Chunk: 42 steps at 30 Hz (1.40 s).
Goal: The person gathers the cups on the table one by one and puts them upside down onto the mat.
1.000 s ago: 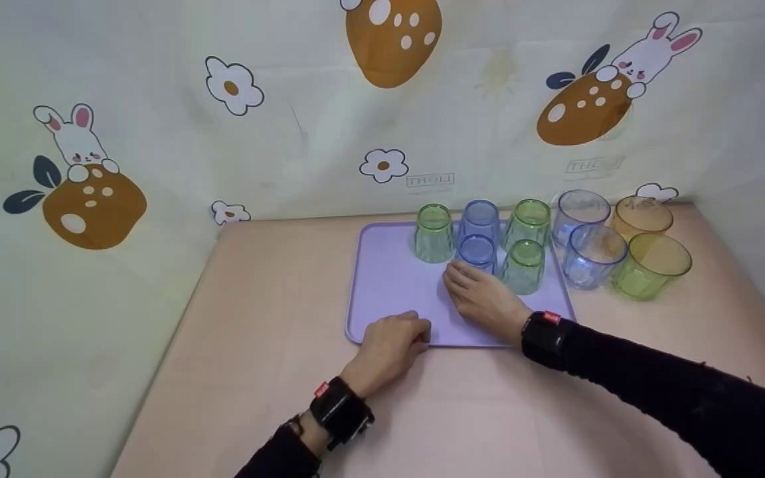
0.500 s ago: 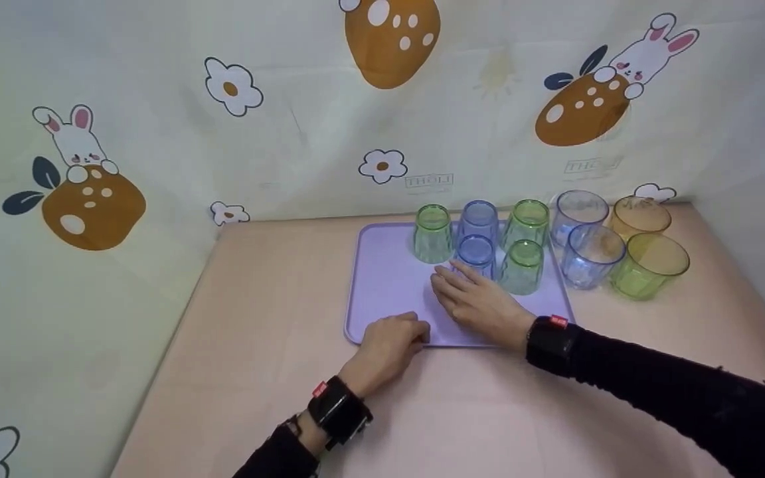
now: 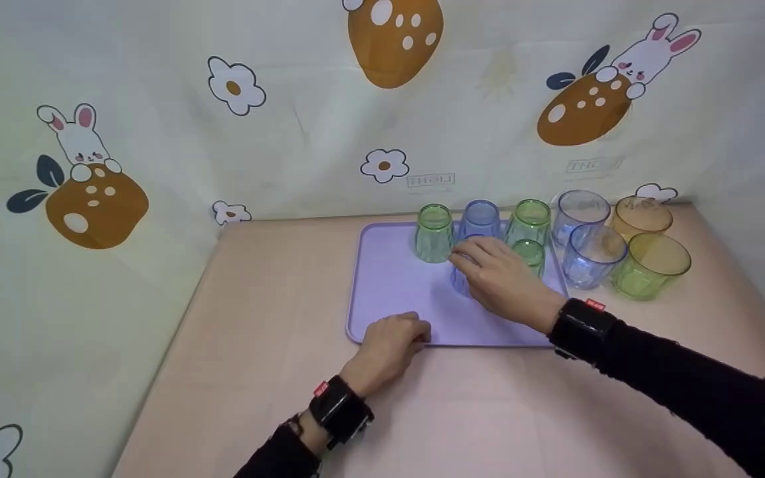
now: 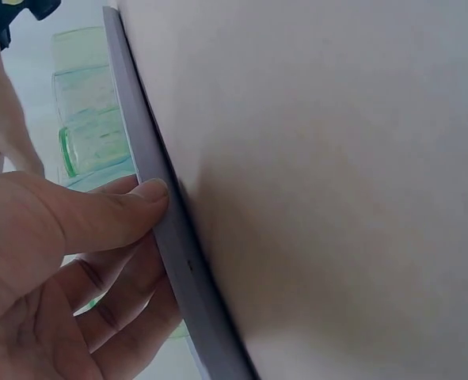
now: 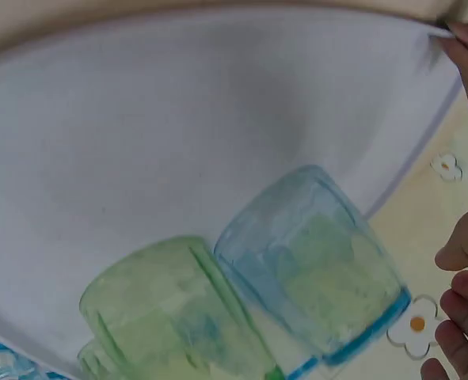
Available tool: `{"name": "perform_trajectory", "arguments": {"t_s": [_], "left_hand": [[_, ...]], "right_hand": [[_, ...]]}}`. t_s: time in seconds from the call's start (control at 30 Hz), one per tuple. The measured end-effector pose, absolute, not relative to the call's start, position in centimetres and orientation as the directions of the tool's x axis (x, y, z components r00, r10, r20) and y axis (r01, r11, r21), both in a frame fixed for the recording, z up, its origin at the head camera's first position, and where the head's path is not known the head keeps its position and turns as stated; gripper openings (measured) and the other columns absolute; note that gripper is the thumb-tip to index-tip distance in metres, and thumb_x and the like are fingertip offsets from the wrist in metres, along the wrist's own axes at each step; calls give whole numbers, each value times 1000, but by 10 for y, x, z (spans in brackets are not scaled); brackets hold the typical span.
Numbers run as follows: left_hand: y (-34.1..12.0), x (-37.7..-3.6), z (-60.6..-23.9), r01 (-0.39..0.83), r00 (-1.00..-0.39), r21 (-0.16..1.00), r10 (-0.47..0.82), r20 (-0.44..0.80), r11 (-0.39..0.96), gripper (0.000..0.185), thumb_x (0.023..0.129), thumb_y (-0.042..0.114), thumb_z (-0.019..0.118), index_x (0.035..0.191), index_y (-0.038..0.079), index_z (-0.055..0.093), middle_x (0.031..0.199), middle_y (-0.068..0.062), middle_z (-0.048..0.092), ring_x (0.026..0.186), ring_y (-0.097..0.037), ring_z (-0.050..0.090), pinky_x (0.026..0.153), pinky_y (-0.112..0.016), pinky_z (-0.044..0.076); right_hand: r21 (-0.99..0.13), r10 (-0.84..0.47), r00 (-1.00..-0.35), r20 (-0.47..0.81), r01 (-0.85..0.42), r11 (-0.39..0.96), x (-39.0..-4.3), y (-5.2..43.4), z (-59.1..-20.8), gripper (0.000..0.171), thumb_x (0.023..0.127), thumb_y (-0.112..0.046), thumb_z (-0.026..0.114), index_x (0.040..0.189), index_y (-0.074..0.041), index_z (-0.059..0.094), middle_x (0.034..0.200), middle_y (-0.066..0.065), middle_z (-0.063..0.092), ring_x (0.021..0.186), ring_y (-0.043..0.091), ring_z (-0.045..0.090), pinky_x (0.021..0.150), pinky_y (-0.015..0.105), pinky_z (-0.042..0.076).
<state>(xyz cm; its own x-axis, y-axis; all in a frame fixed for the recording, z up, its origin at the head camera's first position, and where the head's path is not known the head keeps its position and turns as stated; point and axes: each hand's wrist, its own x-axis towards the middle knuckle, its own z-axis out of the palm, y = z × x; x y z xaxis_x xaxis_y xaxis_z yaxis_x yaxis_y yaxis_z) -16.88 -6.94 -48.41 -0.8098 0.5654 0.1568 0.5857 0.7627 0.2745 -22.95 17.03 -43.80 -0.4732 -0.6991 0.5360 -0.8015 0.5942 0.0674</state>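
While the left hand [image 3: 389, 342] pinches the tray [image 3: 392, 285], the right hand [image 3: 505, 282], unclosed and holding nothing, hangs beside the front inverted blue cup [image 5: 317, 265] there. Judged step: arranging; the next move should clear the adjacent green cup [image 5: 170, 309].

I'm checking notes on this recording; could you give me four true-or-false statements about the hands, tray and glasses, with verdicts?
1. The left hand pinches the rim of the purple tray. True.
2. The right hand grips an orange glass. False: it holds nothing and is near a blue glass.
3. Every glass stands mouth up. False: the leftmost green glass stands mouth down.
4. The yellow-green glass stands beside the tray, not on it. True.
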Motion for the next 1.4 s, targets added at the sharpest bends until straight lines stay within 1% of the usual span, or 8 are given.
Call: {"name": "perform_trajectory", "arguments": {"t_s": [0.17,0.47,0.67,0.87,0.97,1.13,1.23,1.4], "left_hand": [[-70,-167,-487,586,-809,292,565,161,756,8,88,10,80,87,17,76,81,8,62,75,-14,65,61,-29,50],[-72,-167,-488,579,-814,310,558,162,754,9,88,9,79,89,17,76,82,9,62,77,-13,65,62,-29,51],[-71,-168,-489,580,-813,316,559,162,751,8,88,10,79,89,17,75,82,9,62,77,-13,65,62,-30,50],[-70,-168,-489,575,-814,336,561,148,746,8,89,10,78,91,17,76,83,9,62,77,-12,64,63,-29,51],[-70,-168,-489,573,-815,345,562,143,743,7,90,10,77,91,17,76,83,9,62,78,-12,64,63,-29,51],[-71,-170,-488,573,-814,354,564,140,739,7,91,9,77,91,16,75,85,10,62,80,-13,65,64,-29,51],[-71,-170,-487,572,-815,362,562,144,736,8,90,9,77,91,16,76,85,9,62,80,-12,64,65,-29,51],[-72,-170,-487,570,-816,366,559,149,736,8,90,8,77,92,16,76,85,9,63,80,-12,64,66,-29,51]], "right_hand": [[-34,-628,-548,552,-767,640,-233,188,-427,38,83,5,64,121,8,65,121,19,60,115,36,53,101,49,41],[-165,-474,-690,548,-644,747,-237,228,-409,50,82,-4,77,129,5,62,126,20,58,119,38,49,100,55,38],[-279,-322,-811,488,-495,823,-238,262,-400,58,83,-14,81,132,6,57,131,25,53,121,44,45,100,62,35],[-399,-159,-913,375,-313,862,-232,303,-386,73,83,-22,84,138,10,49,138,33,45,125,53,38,100,69,28],[-429,-77,-954,289,-201,880,-228,325,-379,86,85,-39,82,143,10,42,141,37,39,128,57,35,101,72,27],[-463,-7,-990,143,-73,883,-223,364,-371,109,85,-53,79,152,13,24,146,44,25,134,64,21,103,76,20],[-505,-5,-995,98,-54,861,-221,385,-372,107,84,-40,84,149,18,21,143,48,23,132,67,17,102,78,16],[-519,-41,-999,12,-41,854,-217,410,-384,105,80,-32,88,148,17,24,139,49,29,124,69,27,94,80,25]]}}
